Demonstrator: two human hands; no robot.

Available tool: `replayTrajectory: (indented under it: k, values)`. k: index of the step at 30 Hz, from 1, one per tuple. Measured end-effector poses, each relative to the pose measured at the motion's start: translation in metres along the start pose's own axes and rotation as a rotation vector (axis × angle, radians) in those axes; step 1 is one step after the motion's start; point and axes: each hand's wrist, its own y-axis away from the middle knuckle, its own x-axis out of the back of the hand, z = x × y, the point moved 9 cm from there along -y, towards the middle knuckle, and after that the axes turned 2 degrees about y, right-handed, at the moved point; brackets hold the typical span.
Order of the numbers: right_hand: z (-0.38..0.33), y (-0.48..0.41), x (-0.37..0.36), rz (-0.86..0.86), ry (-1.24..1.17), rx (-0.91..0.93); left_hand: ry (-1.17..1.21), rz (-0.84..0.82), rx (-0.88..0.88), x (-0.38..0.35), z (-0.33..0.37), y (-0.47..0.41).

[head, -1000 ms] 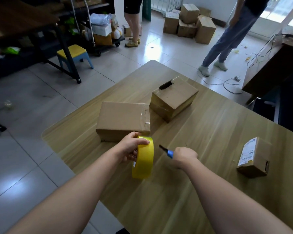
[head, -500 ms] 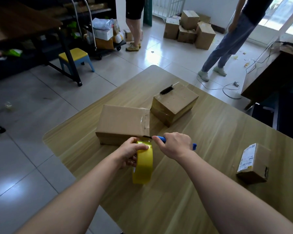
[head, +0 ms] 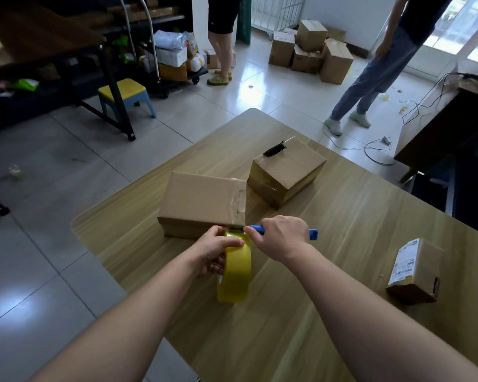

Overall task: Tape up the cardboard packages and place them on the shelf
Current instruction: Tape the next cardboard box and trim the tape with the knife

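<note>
Left hand (head: 214,250) grips a yellow tape roll (head: 236,271); right hand (head: 283,238) clutches a blue cutter (head: 312,234) beside a cardboard box (head: 202,202).

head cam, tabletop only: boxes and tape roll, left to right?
flat cardboard box → yellow tape roll → cube-shaped box → small labelled box
</note>
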Motion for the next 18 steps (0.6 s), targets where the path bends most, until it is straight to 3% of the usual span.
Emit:
replayTrajectory:
  k: [7,13,18]
  values:
    - [0.007,-0.002,0.003,-0.020,0.082,-0.008,0.005,0.004,0.008,0.004,-0.001,0.000]
    - [0.024,0.002,0.004,0.019,-0.117,-0.133,-0.007,-0.007,-0.003,0.004,0.000,0.000]
    - [0.007,-0.009,0.004,-0.018,-0.259,-0.110,-0.012,-0.028,-0.004,0.006,0.000,0.000]
